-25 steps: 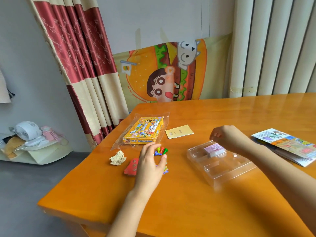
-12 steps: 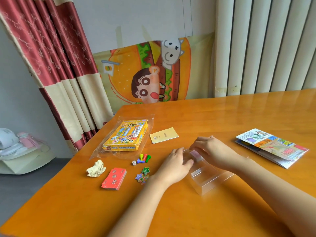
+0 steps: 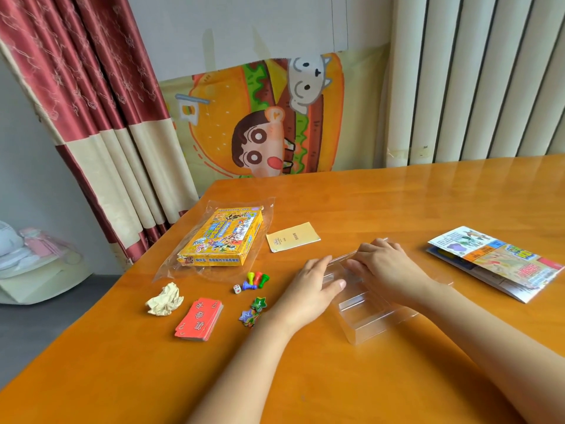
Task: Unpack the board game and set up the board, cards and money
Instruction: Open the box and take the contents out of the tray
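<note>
A clear plastic tray (image 3: 371,316) lies on the table in front of me. My left hand (image 3: 308,290) holds its left end, fingers over the wall and thumb on the near side. My right hand (image 3: 386,270) reaches into the tray's far left part with fingers curled down; what lies under them is hidden. The folded game board (image 3: 496,263) lies to the right. A red card stack (image 3: 199,319), star tokens (image 3: 253,310), coloured pawns (image 3: 256,280) and a die (image 3: 237,289) sit to the left.
The yellow game box (image 3: 223,238) rests on its plastic wrapper at the back left. A yellow slip of paper (image 3: 293,241) lies beside it. A crumpled paper ball (image 3: 165,299) sits near the table's left edge, with red curtains and a shelf beyond.
My left hand left the pawns and moved right onto the tray. My right hand closed over the pink stack in the tray, which no longer shows. My view swung left and closer.
</note>
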Tool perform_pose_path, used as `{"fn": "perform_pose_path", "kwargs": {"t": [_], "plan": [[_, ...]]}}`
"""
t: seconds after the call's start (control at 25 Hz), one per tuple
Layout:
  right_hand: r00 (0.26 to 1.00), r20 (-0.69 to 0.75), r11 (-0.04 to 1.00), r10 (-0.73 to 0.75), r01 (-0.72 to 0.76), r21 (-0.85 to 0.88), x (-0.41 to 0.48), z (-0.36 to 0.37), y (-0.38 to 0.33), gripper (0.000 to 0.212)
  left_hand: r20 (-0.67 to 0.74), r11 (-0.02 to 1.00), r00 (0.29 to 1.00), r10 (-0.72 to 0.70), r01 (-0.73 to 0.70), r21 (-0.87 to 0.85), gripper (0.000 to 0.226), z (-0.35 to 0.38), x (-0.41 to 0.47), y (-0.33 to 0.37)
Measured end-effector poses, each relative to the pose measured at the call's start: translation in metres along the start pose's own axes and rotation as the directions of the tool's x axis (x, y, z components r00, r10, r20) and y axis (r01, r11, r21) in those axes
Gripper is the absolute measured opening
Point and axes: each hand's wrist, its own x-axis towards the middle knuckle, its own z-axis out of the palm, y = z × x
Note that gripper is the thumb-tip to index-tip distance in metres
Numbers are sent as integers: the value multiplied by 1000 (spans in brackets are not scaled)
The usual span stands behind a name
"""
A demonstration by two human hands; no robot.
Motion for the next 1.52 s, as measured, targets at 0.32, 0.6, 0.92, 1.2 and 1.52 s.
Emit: {"fn": "perform_pose_path", "kwargs": {"t": [0.32, 0.6, 0.92, 1.2, 1.52], "plan": [[996, 56, 998, 65, -64, -17, -2, -1, -1, 90, -8, 1000, 1000, 22, -21, 12, 60, 0, -5, -1], [994, 77, 995, 73, -67, -79, -7, -17, -7, 80, -44, 999, 999, 31, -30, 23, 57, 2, -13, -2], [976, 149, 980, 160, -139, -143, -6, -20, -15, 82, -102, 999, 995, 17, -20, -32, 53, 3, -16, -4], [940, 296, 984, 168, -143, -103, -13, -30, -18, 79, -126, 999, 992, -24, 20, -36, 44, 11, -19, 1], [937, 304, 981, 173, -135, -140, -16, -33, -23, 87, -172, 999, 985, -29, 23, -37, 44, 14, -21, 0]]}}
